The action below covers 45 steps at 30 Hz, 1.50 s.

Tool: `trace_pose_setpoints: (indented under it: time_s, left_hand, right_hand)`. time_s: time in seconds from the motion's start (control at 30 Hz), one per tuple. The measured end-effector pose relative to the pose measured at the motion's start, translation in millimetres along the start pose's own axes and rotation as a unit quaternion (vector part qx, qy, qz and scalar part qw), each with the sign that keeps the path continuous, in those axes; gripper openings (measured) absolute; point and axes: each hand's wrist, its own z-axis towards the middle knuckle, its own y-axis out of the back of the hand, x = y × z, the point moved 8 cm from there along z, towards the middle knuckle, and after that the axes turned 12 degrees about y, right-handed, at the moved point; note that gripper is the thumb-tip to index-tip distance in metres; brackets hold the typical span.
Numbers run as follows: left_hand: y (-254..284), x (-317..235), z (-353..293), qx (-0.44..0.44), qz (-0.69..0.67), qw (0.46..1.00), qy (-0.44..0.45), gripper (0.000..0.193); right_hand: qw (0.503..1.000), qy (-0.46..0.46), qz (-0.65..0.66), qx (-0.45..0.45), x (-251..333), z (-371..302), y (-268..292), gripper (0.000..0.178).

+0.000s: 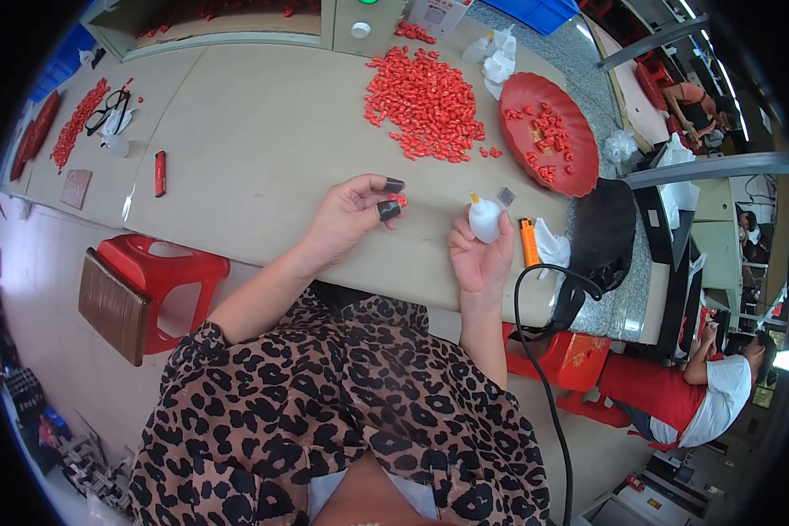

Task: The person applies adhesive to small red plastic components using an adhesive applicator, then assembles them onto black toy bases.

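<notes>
My left hand, with black wrappings on its thumb and a fingertip, is closed in a pinch on a small shiny red piece. The piece's exact kind is hard to make out. In my right hand, held upright over the table, is a white squeeze bottle with a yellow tip. The two hands are apart. Beyond them lies a large pile of similar red pieces. A red scalloped plate at the right holds more of them, some golden. Beside the bottle sits a small grey square block.
Right of my right hand are an orange lighter, a white tissue, a black bag and a black cable. A red lighter lies farther left. Red stools flank the table; other people sit at the right.
</notes>
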Motion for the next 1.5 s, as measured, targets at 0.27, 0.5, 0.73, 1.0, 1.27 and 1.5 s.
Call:
trace_pose_setpoints:
  time_s: [0.27, 0.5, 0.73, 1.0, 1.27, 1.5]
  left_hand:
    - [1, 7, -5, 0.013, 0.037, 0.999, -0.011, 0.024]
    - [3, 6, -9, -0.016, 0.09, 0.996, -0.014, 0.025]
    - [-1, 2, -11, -0.01, 0.143, 0.988, -0.058, 0.026]
    - [-2, -2, -13, -0.008, 0.138, 0.988, -0.069, 0.022]
    - [-5, -2, -13, 0.014, 0.119, 0.99, -0.076, 0.027]
    - [-7, -2, -14, 0.022, 0.11, 0.99, -0.081, 0.025]
  right_hand:
    - [0.998, 0.057, -0.022, 0.004, 2, 2, 0, 0.024]
    - [0.996, 0.071, -0.047, -0.021, 2, -2, -4, 0.025]
    - [0.998, 0.025, -0.052, -0.023, -4, -6, -8, 0.027]
    - [0.993, 0.061, -0.104, -0.011, -4, -10, -4, 0.03]
    - [0.981, 0.098, -0.168, 0.024, 0, -18, -13, 0.03]
    - [0.978, 0.121, -0.165, 0.029, 6, -14, -12, 0.03]
